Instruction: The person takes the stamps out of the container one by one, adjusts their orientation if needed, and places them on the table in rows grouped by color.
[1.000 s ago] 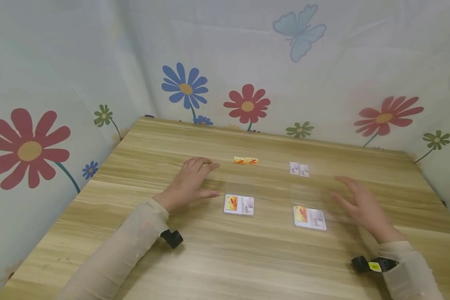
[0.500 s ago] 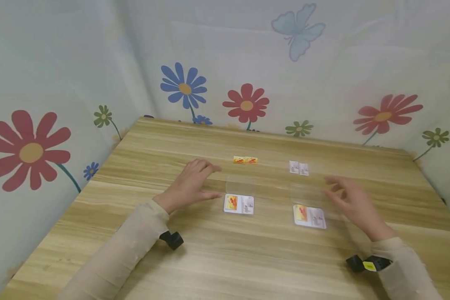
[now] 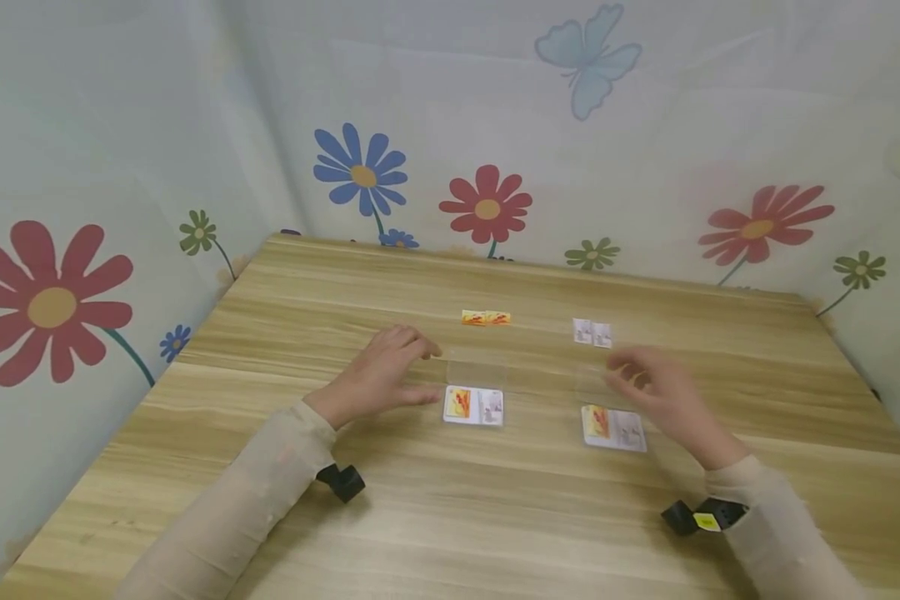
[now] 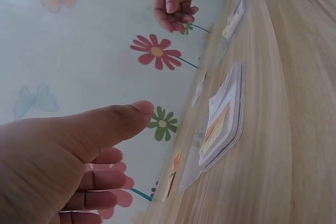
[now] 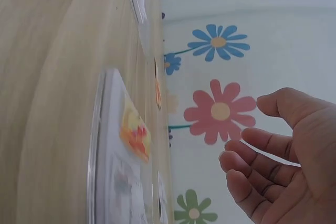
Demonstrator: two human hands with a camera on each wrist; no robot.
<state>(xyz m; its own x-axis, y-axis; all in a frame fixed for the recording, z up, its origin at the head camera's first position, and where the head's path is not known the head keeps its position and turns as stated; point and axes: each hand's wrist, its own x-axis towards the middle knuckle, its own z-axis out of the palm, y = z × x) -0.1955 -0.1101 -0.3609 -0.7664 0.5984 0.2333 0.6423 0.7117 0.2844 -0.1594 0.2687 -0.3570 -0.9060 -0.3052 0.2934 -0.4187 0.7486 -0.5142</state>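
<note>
Two flat clear cases lie on the table, the left case (image 3: 473,406) and the right case (image 3: 613,428). In each sit an orange picture and a grey picture side by side on white. A transparent lid (image 3: 476,368) extends behind the left case, and a similar lid (image 3: 591,384) behind the right one. My left hand (image 3: 378,375) hovers left of the left case, thumb apart from loosely bent fingers, holding nothing. Over the right case's lid is my right hand (image 3: 663,400), its fingers (image 5: 257,174) loosely curled around nothing.
Farther back lie two small orange picture cards (image 3: 486,317) and, to their right, two small grey picture cards (image 3: 592,332). Behind the wooden table (image 3: 450,517) hangs a white curtain (image 3: 420,67) printed with flowers. Each wrist carries a black camera (image 3: 342,482).
My right hand has moved left from beside the right case to above its lid, its fingers curling a little more. My left hand has barely moved. The cases and cards lie as before.
</note>
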